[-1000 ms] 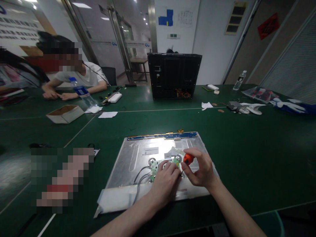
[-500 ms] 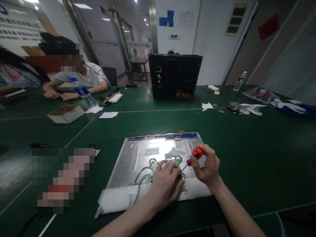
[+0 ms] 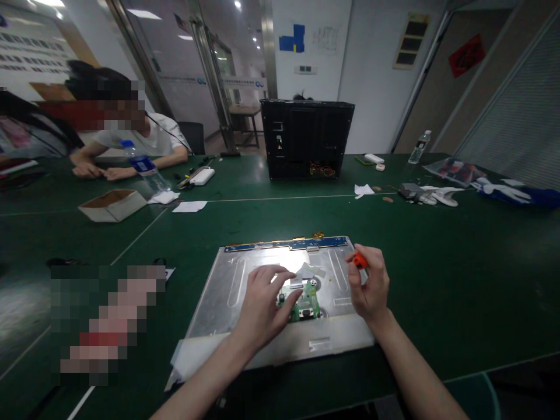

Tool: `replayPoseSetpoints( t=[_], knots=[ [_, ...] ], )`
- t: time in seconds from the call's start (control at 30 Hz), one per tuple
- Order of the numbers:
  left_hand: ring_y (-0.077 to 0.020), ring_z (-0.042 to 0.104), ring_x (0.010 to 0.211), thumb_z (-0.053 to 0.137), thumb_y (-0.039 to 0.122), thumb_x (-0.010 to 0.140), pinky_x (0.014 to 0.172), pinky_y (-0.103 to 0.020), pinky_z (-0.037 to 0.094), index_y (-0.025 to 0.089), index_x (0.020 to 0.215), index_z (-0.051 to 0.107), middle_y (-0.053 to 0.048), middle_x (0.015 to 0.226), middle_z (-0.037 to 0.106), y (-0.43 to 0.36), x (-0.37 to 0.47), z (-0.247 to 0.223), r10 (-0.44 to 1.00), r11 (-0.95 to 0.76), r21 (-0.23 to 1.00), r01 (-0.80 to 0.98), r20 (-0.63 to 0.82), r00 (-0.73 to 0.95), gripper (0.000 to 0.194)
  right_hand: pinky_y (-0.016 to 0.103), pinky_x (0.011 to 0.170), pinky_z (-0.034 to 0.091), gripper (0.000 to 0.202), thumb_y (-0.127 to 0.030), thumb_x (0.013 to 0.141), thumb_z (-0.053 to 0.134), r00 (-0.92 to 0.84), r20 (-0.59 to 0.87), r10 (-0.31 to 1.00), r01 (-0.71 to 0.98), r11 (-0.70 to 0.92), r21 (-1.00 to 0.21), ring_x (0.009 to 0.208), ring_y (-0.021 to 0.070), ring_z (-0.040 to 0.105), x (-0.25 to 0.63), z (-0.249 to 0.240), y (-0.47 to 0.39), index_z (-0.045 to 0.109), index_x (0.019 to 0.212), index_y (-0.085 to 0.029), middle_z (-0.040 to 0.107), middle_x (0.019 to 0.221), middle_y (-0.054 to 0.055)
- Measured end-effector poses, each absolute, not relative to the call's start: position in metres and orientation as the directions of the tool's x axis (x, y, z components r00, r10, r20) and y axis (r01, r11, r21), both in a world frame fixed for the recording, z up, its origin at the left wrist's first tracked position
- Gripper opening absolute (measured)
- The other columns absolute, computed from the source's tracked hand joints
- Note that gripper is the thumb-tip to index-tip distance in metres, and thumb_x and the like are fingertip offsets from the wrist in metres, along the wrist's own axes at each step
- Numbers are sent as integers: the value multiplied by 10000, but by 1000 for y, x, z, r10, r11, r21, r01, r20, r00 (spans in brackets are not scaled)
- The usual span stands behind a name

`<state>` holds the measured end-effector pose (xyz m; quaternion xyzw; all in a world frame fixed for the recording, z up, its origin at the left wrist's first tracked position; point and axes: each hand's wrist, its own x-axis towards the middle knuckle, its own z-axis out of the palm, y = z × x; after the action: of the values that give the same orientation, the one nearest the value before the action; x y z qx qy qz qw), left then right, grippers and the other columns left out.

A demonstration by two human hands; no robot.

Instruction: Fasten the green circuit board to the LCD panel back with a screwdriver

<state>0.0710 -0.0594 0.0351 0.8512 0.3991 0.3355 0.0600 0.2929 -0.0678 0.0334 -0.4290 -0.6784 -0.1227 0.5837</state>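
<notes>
A silver display panel (image 3: 210, 300) lies flat on the green table with its metal back up. Near its middle sits a small green circuit board (image 3: 310, 304), partly covered by my left hand (image 3: 265, 297). That hand is open, thumb and fingers apart over the board's left side; whether the fingertips touch it I cannot tell. My right hand (image 3: 370, 286) is closed around an orange-handled screwdriver (image 3: 359, 260), raised by the panel's right edge. Its shaft does not show clearly. A blue circuit strip (image 3: 286, 244) runs along the panel's far edge.
A black monitor casing (image 3: 308, 140) stands at the back. To the left are an open cardboard box (image 3: 114, 205), a tilted water bottle (image 3: 142, 166) and white paper (image 3: 189, 206). White gloves (image 3: 437, 194) and another bottle (image 3: 420, 147) are at right. A co-worker (image 3: 131, 134) sits at far left.
My left hand has moved left and opened, uncovering more of the circuit board. My right hand has lifted the screwdriver away from the board, and its handle has turned.
</notes>
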Motion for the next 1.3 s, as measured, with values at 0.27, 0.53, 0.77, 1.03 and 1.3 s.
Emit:
replayPoseSetpoints(
  t=[0.27, 0.53, 0.77, 1.03, 1.3],
  knots=[
    [-301, 595, 999, 422, 468, 944, 870, -481, 460, 195, 1077, 630, -101, 1060, 649, -66, 0, 36, 803, -534, 282, 797, 463, 375, 367, 257, 559, 447, 174, -246, 900, 510, -64, 371, 926, 923, 196, -331, 623, 159, 613, 298, 31, -90, 591, 1052, -228, 653, 756, 10],
    [-335, 576, 1139, 374, 526, 913, 930, -502, 494, 140, 1263, 564, -165, 1262, 582, -99, -62, -18, 946, -268, 212, 940, 241, 216, 554, 328, 607, 494, 269, -202, 877, 503, 30, 100, 995, 985, -13, -174, 758, 237, 679, 307, 3, -113, 609, 1125, -206, 675, 1079, 98],
    [-385, 430, 1303, 349, 538, 888, 1023, -548, 402, 33, 1377, 440, -257, 1421, 424, -109, -65, -40, 967, -190, 155, 970, 199, 158, 710, 290, 645, 518, 299, -237, 912, 482, 54, 31, 998, 990, -49, -129, 763, 189, 677, 310, -12, -125, 605, 1184, -239, 643, 1117, 77],
    [-381, 494, 1247, 422, 519, 874, 1005, -550, 430, 114, 1281, 529, -197, 1355, 510, -104, -70, -40, 963, -207, 253, 945, 223, 151, 583, 288, 646, 514, 294, -259, 923, 465, 85, 15, 996, 988, -82, -134, 767, 187, 672, 313, -19, -127, 608, 1180, -255, 634, 1109, 64],
    [-354, 486, 1264, 465, 478, 892, 987, -527, 459, 231, 1304, 551, -105, 1404, 493, -115, -69, -45, 929, -337, 279, 899, 252, 270, 488, 287, 626, 470, 267, -280, 916, 448, 194, 25, 981, 969, -188, -160, 786, 213, 675, 337, -12, -128, 667, 1064, -238, 683, 1034, 73]
  ],
)
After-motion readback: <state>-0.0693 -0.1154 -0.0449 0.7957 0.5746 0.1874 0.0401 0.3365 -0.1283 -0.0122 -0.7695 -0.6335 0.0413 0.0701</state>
